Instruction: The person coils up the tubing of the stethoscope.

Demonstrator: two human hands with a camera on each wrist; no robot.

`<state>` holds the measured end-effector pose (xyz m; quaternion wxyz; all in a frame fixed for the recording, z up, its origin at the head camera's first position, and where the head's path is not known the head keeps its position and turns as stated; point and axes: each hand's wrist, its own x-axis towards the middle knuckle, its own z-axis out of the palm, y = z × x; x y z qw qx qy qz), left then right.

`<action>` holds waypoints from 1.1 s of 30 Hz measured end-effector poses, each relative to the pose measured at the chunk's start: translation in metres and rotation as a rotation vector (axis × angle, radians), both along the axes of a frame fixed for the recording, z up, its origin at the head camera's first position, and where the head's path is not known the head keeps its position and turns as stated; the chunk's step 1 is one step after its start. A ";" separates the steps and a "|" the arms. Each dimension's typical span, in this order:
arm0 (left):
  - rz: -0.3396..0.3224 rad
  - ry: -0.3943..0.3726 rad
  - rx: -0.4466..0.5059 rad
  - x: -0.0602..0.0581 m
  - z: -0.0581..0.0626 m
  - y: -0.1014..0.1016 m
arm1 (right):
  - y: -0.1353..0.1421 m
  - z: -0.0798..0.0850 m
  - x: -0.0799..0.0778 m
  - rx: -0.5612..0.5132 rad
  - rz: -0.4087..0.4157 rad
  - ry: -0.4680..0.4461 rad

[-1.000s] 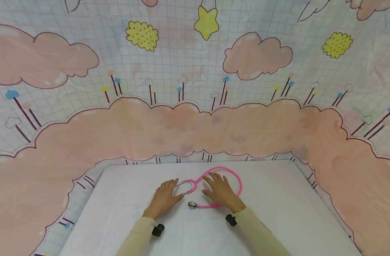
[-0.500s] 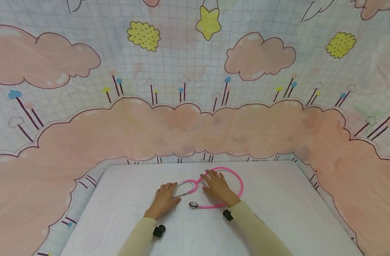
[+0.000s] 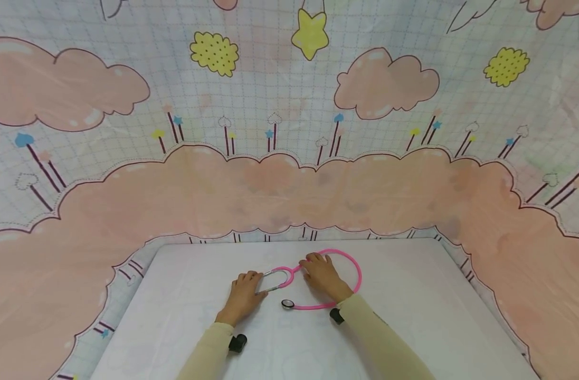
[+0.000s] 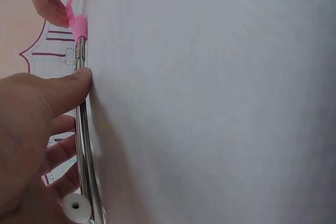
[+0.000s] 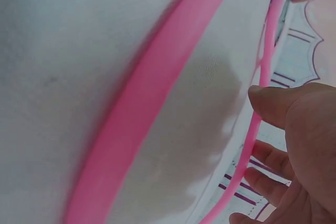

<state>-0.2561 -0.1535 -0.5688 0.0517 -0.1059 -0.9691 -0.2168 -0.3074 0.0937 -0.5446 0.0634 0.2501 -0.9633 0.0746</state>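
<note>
Here, both hands (image 3: pixel 241 298) (image 3: pixel 324 277) palm-down; each on the stethoscope (image 3: pixel 291 276).

Left hand (image 3: pixel 241 298) and right hand (image 3: pixel 323 277) are bare; the plain beige left sleeve (image 3: pixel 206 352), toward seven o'clock, and matching right sleeve (image 3: pixel 381 338), toward five, each end beside a small black wrist camera (image 3: pixel 238 343).

One stethoscope (image 3: pixel 292 275), two hands (image 3: pixel 243 298) (image 3: pixel 323 275), two sleeves (image 3: pixel 206 348) (image 3: pixel 381 338) and one table (image 3: pixel 289 351) show.

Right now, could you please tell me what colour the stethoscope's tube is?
The tube is pink; it shows best in the right wrist view.
</note>
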 end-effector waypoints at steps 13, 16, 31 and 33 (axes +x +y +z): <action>-0.021 0.006 0.114 -0.001 -0.002 -0.001 | 0.003 -0.001 0.001 -0.044 -0.002 0.005; -0.021 -0.012 0.147 -0.002 -0.004 -0.003 | 0.004 -0.003 0.000 -0.066 0.002 0.024; 0.017 -0.048 0.189 -0.002 0.002 -0.008 | 0.010 -0.004 0.002 -0.100 0.005 0.098; 0.003 -0.042 0.177 -0.001 0.003 -0.009 | 0.011 -0.003 0.004 -0.097 0.001 0.092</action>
